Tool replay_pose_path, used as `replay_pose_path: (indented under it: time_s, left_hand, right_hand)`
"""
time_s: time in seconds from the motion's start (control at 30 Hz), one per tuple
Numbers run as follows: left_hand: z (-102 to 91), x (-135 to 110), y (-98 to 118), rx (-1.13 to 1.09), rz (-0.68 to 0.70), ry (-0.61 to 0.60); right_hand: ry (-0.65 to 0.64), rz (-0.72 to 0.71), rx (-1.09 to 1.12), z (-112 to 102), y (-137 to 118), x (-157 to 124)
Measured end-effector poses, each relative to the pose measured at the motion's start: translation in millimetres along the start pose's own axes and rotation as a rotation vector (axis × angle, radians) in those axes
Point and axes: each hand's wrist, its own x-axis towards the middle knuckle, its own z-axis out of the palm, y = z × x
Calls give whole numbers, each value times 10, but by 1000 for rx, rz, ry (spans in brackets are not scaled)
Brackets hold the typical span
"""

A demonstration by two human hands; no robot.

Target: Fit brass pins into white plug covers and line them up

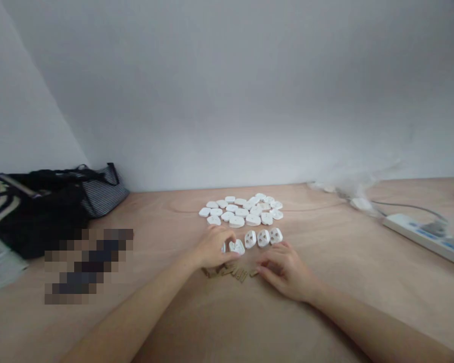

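Observation:
My left hand curls its thumb and fingers around a white plastic plug housing lying on the table. To the right stand three similar white housings in a row, with dark openings on top, such as the middle one. My right hand rests on the tabletop just in front of them, its thumb and forefinger pinched at a small brass strip. Several loose brass strips are scattered between the two hands. Part of another white piece shows under my left fingers, mostly hidden.
A group of several white plastic pieces lies farther back on the wooden table. Black bag and striped pouch stand at left, near a blurred-out patch. At right are clear plastic wrapping and a white power strip with its cable.

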Motion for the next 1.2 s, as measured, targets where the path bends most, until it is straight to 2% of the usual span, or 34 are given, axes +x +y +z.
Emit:
replay_pose_path:
  time_s: [0.23,0.43,0.53,0.63,0.73,0.87,0.97,1.1,1.2]
  left_hand:
    - [-108,-78,-27,-13,13,63]
    - [-73,-433,68,-56,25,263]
    - [-12,-596,68,-53,26,278]
    - [11,-651,61,-43,12,234]
    - [13,-615,85,12,17,145]
    - [35,-551,133,81,-28,54]
    - [52,-543,142,76,-53,39]
    - [63,-568,118,74,-49,79]
    - [72,-594,87,57,-58,127]
  right_hand:
    - [-10,7,-61,24,8,-4]
    - [31,-8,-320,7,106,224]
    - [-34,-51,-427,17,183,383]
    - [-95,-85,-431,53,236,491]
    - [-92,-99,-376,65,226,529]
    - [57,-54,-247,-1,153,458]
    - [138,-1,-52,-67,125,306]
    - [84,38,242,-108,126,79]
    - [29,70,259,-123,109,3]
